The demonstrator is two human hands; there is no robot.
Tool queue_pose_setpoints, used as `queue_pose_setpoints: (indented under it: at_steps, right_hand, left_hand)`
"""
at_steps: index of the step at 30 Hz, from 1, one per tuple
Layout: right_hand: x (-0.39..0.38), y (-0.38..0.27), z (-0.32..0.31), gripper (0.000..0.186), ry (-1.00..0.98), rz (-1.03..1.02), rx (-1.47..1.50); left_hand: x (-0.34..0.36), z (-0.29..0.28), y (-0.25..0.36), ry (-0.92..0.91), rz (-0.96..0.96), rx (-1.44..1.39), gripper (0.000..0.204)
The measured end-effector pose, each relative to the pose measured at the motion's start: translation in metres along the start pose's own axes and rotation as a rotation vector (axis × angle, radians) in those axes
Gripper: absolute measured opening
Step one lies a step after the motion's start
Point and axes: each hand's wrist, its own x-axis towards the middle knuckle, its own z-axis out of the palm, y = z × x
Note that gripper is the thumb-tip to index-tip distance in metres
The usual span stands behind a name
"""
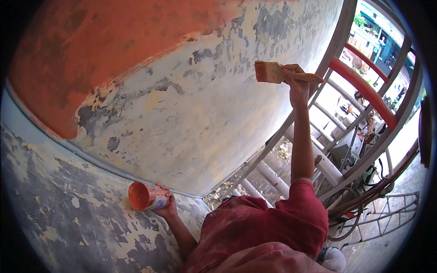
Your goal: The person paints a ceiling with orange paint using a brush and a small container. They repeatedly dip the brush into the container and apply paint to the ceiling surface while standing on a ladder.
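Note:
My right hand (298, 84) is raised on an outstretched arm, its fingers closed round a wide paintbrush (271, 73). The bristles are stained orange-red and point left, toward the wall; I cannot tell whether they touch it. Lower down, my left hand (167, 204) grips a paint can (148, 196) from its right side. The can is tilted with its orange-coated opening facing left. Across the upper left of the wall lies orange paint (91, 50) with a streaky lower edge. Patchy white and grey surface (182, 123) covers the rest of that wall.
A wooden ladder-like frame (327, 168) stands close at my right, with a red curved bar (364, 88) beside it. A metal lattice rack (387, 216) lies at lower right among clutter. Another patchy grey wall (82, 204) adjoins at lower left.

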Motion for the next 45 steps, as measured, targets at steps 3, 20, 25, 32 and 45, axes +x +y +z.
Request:
queue_pose_setpoints:
  at_steps: [3,20,25,32,45]
  right_hand:
    - [-0.006,-0.009,0.004,0.012,-0.035,0.048,0.124]
    - [-0.002,-0.059,-0.050,0.011,-0.194,0.072,0.478]
    - [-0.001,-0.059,-0.052,0.013,-0.195,0.084,0.542]
    - [0.001,-0.051,-0.043,0.016,-0.173,0.114,0.608]
    - [-0.013,-0.050,-0.030,0.017,-0.323,0.183,0.529]
  left_hand:
    - [-0.004,-0.002,0.001,-0.026,0.002,0.038,0.062]
    - [-0.011,0.013,-0.079,0.102,-0.249,0.062,0.057]
    - [-0.014,0.027,-0.120,0.140,-0.293,0.073,0.059]
    - [0.003,0.033,-0.181,0.069,-0.354,0.077,0.058]
    - [0.025,0.046,-0.278,0.076,-0.481,0.044,0.055]
